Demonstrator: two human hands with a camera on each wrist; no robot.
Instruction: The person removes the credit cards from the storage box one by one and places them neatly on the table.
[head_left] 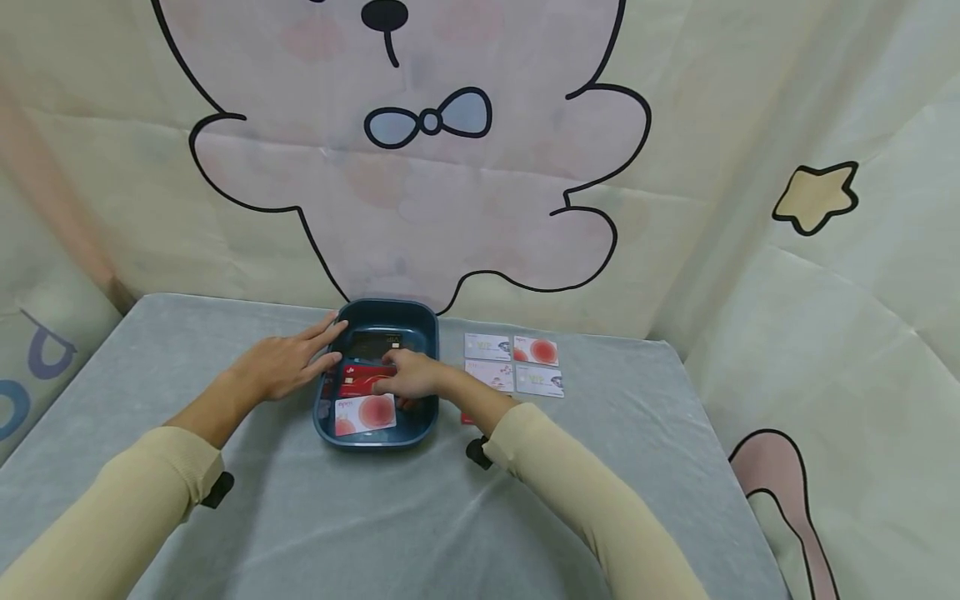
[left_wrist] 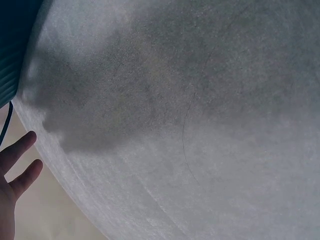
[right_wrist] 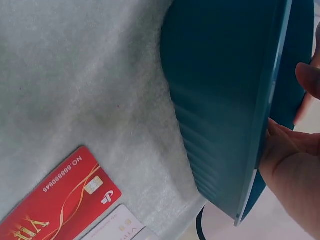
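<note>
A dark blue tray (head_left: 420, 429) with raised sides holds several cards. In the head view a black card (head_left: 367, 343) lies toward its far end, a red card (head_left: 356, 381) in the middle, and a white card with red circles (head_left: 375, 413) near the front. My right hand (head_left: 414, 374) reaches over the tray's right rim, thumb and forefinger gripping the right end of the red card; its other fingers are largely hidden. My left hand (head_left: 288, 362) rests against the left rim with its fingers extended; two of its fingers (left_wrist: 27, 175) show in the left wrist view.
Right of the tray, cards lie in rows on the grey cloth (head_left: 637, 467): a white one (head_left: 487, 347), one with red circles (head_left: 536, 351), more pale ones (head_left: 540, 382), and a red VIP card (right_wrist: 65, 195). A printed curtain (head_left: 697, 192) hangs behind the table.
</note>
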